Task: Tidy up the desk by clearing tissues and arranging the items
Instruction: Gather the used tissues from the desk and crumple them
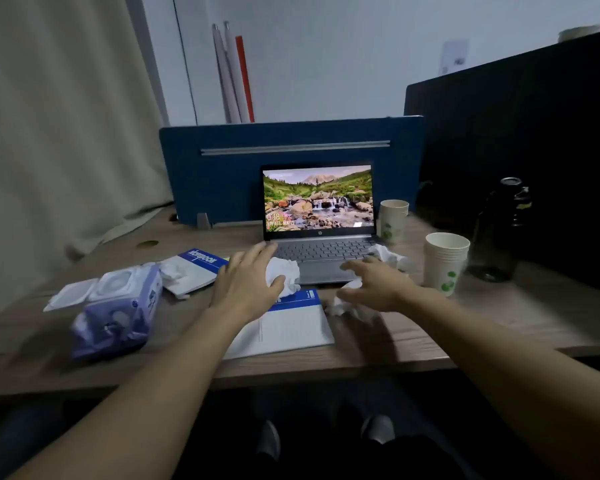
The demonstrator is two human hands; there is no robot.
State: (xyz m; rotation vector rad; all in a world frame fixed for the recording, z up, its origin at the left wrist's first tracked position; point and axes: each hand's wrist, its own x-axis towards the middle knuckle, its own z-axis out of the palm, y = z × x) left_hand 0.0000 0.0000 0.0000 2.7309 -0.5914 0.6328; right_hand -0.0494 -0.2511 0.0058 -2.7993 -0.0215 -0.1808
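- Head view: we see a crumpled tissue point(284, 277) at the laptop's point(321, 261) front left corner, just right of our left hand point(245, 284), whose spread fingers curl around it, thumb touching.
- Our right hand point(374, 285) hovers spread and empty over a second tissue point(343, 301); a third point(388, 256) lies just beyond its fingertips.
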